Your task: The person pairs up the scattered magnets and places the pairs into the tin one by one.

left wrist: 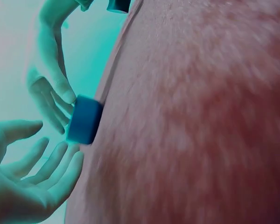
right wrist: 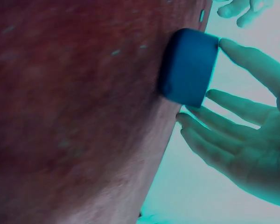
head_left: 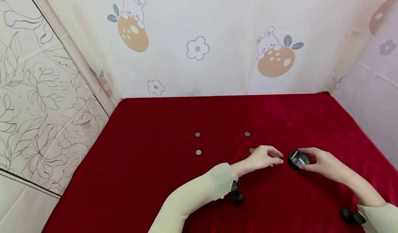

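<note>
A small round black bowl (head_left: 299,159) with a shiny inside and a short pale strip in it is on the right part of the red cloth. My right hand (head_left: 324,164) holds it by its sides, thumb on one side and fingers on the other; the right wrist view shows the bowl's outer wall (right wrist: 191,67) between them. Just left of the bowl is my left hand (head_left: 264,157), its fingers loosely bent with nothing in them, apart from the bowl. Beside that hand lies a small grey disc (head_left: 252,150), partly hidden by it.
More small grey discs, one at the upper right (head_left: 247,134) and two at the left, a far disc (head_left: 197,134) and a near disc (head_left: 198,152), lie flat on the red cloth (head_left: 140,157). A patterned curtain (head_left: 217,70) hangs behind the table's far edge.
</note>
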A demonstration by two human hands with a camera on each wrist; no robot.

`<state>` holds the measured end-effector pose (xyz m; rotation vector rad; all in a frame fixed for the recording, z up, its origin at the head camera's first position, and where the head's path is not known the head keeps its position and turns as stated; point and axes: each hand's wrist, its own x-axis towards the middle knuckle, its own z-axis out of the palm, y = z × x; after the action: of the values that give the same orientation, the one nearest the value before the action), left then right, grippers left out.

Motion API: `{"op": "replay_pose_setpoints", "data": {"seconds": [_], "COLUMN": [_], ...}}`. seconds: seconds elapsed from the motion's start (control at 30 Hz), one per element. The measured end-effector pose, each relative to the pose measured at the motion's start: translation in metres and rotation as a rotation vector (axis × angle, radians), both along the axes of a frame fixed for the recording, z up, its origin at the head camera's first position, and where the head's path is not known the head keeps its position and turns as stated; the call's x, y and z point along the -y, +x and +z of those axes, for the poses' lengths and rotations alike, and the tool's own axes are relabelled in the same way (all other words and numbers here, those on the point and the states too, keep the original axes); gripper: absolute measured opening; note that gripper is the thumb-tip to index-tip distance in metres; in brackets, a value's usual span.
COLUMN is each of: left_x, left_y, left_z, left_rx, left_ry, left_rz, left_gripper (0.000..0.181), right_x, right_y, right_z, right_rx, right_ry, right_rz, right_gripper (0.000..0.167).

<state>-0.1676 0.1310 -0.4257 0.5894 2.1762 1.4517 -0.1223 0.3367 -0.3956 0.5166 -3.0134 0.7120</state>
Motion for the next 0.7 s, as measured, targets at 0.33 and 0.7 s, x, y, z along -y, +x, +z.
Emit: {"op": "replay_pose_setpoints", "data": {"seconds": [0.33,0.7], "left_x": [0.05,0.099], "left_y": [-0.012,-0.014], "left_z": [0.011,0.025], "left_rx": [-0.197,-0.294], "left_ry": [-0.123,-0.127], "left_rz": [-0.198,-0.215], "left_gripper": [0.019,0.022], "right_x": [0.026,0.049], "right_y": [-0.003,-0.009], "right_z": [0.014,0.015], "right_rx": [-0.089,-0.092], "right_ry": [0.002,-0.076], "right_rz": [0.014,0.096], "right_gripper": [0.042,0.036]}}
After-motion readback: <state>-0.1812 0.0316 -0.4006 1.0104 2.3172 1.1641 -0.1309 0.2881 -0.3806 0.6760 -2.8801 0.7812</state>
